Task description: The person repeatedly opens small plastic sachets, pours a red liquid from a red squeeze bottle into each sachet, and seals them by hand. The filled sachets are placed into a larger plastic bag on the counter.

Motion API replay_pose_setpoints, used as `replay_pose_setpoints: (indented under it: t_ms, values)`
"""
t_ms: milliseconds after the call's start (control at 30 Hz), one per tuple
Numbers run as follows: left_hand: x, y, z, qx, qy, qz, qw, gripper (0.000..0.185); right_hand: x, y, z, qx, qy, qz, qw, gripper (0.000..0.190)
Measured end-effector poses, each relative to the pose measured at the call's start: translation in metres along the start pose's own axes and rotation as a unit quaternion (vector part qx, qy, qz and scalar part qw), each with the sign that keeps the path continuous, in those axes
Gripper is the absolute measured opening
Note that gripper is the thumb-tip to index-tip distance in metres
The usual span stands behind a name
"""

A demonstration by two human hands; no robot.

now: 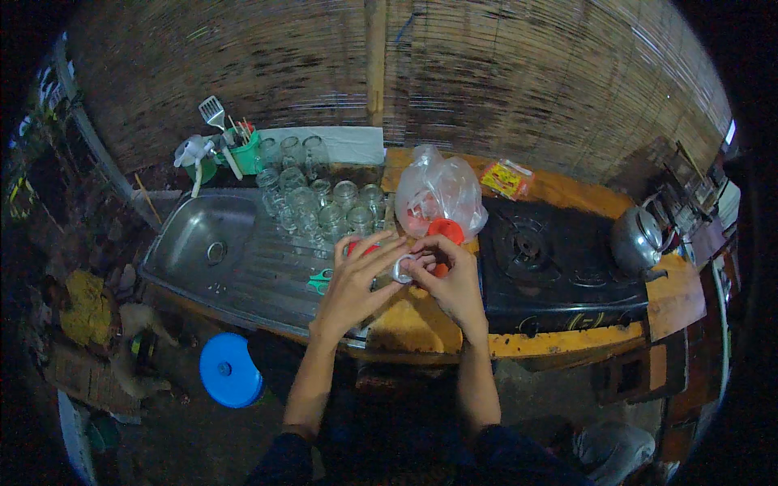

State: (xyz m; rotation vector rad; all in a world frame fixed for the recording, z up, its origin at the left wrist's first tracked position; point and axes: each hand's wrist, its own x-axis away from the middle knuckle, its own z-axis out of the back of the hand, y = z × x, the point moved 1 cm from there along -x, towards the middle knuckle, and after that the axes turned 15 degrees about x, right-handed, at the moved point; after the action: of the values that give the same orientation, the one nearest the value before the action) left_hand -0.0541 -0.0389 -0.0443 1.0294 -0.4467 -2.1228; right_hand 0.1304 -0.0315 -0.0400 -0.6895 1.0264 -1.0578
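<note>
Over the wooden counter, the fingertips of my right hand [453, 276] pinch a small whitish ring-shaped thing [401, 269]; blur hides exactly what it is. My left hand [358, 279] is just left of it, fingers stretched out and thumb below. Whether the left hand also grips the ring cannot be made out. Green scissors handles [318, 281] lie on the drainboard beside my left wrist. Behind my right hand is a round orange-red plastic piece [447, 229], against a clear plastic bag [439, 188] with reddish contents. A red thing [363, 247] is partly covered by my left fingers.
Several glass mugs and jars [331, 215] crowd the drainboard, right of the steel sink [200, 243]. A black gas stove [547, 273] with a metal kettle [636, 240] is at right. Utensils fill a green holder [246, 152]. A blue lidded container [230, 369] stands below the counter.
</note>
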Motion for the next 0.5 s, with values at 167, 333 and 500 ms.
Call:
replay_pose_setpoints:
  t_ms: [167, 333, 500]
  values:
    - [0.000, 0.001, -0.009, 0.058, 0.050, 0.009, 0.997, 0.059, 0.004, 0.000, 0.004, 0.015, -0.006, -0.037, 0.999, 0.015]
    - [0.001, 0.003, -0.013, 0.063, 0.057, 0.003, 0.996, 0.058, 0.006, -0.001, 0.006, 0.089, 0.034, -0.009, 0.995, 0.012]
    - [0.005, -0.002, -0.019, 0.109, 0.086, 0.011, 0.990, 0.051, 0.005, -0.002, 0.003, 0.135, 0.047, 0.016, 0.990, 0.016]
